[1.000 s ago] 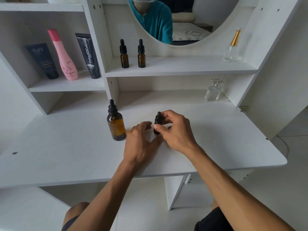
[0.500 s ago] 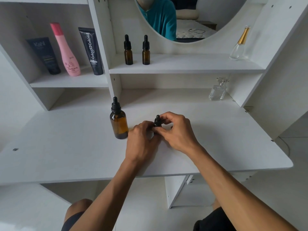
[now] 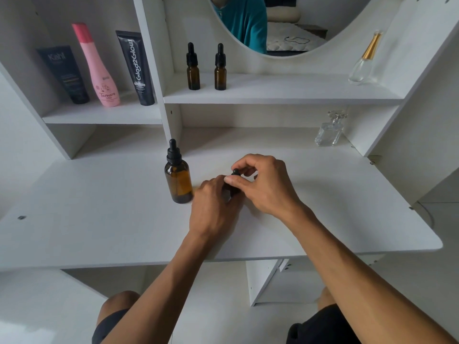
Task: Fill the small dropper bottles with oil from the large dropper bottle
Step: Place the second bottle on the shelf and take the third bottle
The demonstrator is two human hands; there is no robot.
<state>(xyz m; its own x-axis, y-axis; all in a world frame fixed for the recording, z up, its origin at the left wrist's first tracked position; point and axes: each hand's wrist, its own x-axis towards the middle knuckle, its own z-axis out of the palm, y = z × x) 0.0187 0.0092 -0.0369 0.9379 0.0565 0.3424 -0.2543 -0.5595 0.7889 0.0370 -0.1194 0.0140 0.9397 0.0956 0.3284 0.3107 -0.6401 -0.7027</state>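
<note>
Sitting at my white vanity desk (image 3: pixel 99 232) with both forearms reaching over the front edge, knees poking out underneath. My left hand (image 3: pixel 212 209) is curled around the body of a small dropper bottle (image 3: pixel 234 181) standing on the desktop, so you can barely see the glass, just the black top sticking out between my hands. My right hand (image 3: pixel 263 184) comes in from the other side, thumb and fingers pinching that black dropper cap. Just to the left of my left hand, almost touching it, stands the large dropper bottle (image 3: pixel 178 177), amber glass, upright, black dropper cap on. Further back on the right, tucked under the shelf, there's a clear perfume bottle (image 3: pixel 329 131) with a chunky glass stopper. Up on the middle shelf (image 3: pixel 285 94) two more small amber dropper bottles (image 3: pixel 193 70) (image 3: pixel 220 70) stand side by side, both capped. The same shelf has a tall clear perfume bottle with a gold neck (image 3: pixel 365 63) at its right end. The left shelf holds a dark Kahf tube (image 3: pixel 64 73), a pink bottle (image 3: pixel 96 68) and a black Glad2Glow tube (image 3: pixel 136 68) in a row. Above it all is the round mirror (image 3: pixel 285 26), showing a bit of my teal shirt.
</note>
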